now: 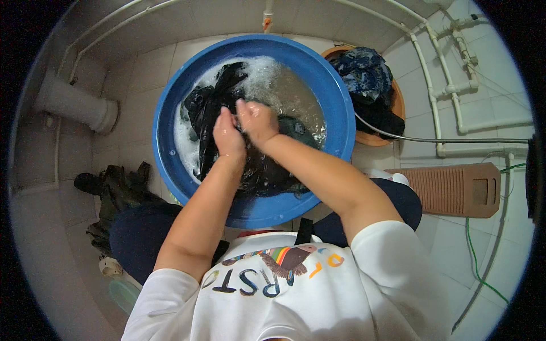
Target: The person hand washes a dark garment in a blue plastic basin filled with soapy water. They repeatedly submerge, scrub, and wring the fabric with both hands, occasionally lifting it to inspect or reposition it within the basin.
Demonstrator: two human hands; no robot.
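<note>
Black cloth (202,109) partly hidden behind blurred right-hand fingers (243,109)

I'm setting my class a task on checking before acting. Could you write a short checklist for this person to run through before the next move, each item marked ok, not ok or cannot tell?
1. Both hands within the rim: ok. The left hand and right hand are over the tub.
2. Firm grip on the black cloth: cannot tell. The fingers are blurred.
3. Suds present: ok. Foam floats on the water.
4. Water clear: not ok. It looks murky.
5. Washboard in the tub: not ok. It lies outside, to the right.
6. Hose running: cannot tell. No outflow shows.
</note>
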